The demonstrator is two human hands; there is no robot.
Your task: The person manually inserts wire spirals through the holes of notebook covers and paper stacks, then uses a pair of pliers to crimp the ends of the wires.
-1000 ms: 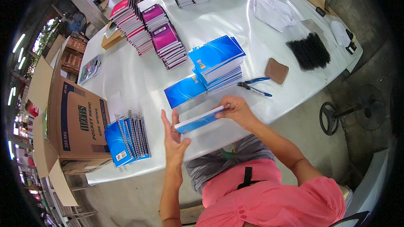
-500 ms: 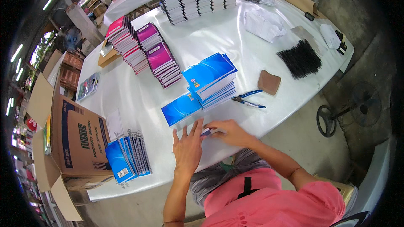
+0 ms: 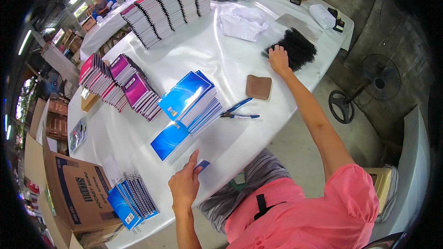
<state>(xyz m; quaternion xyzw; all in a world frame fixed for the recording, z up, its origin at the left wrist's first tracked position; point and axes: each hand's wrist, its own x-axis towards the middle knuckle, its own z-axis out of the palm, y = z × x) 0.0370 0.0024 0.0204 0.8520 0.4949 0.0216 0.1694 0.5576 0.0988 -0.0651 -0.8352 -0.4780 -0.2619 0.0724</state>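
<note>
My left hand [image 3: 184, 185] is at the table's near edge, fingers pressed on a small blue notebook [image 3: 202, 164] that it mostly covers. My right hand [image 3: 278, 58] is stretched far out to the right. Its fingers curl into the near edge of a pile of black binding coils [image 3: 297, 46]. Between the hands stands a stack of blue notebooks [image 3: 194, 97], with one blue notebook [image 3: 168, 139] lying flat beside it. Blue-handled pliers [image 3: 240, 111] and a brown pad [image 3: 258, 86] lie near the stack.
Pink notebook stacks [image 3: 123, 84] stand left of centre and taller stacks [image 3: 166, 3] at the back of the white table [image 3: 230, 60]. Spiral-bound blue notebooks [image 3: 134, 198] and a cardboard box [image 3: 69, 189] are at the left. A white bag [image 3: 242, 23] lies at the back; a floor fan [image 3: 376, 80] stands to the right.
My right hand has left the small blue notebook and reached out to the black coils. My left hand stays on the notebook at the table edge.
</note>
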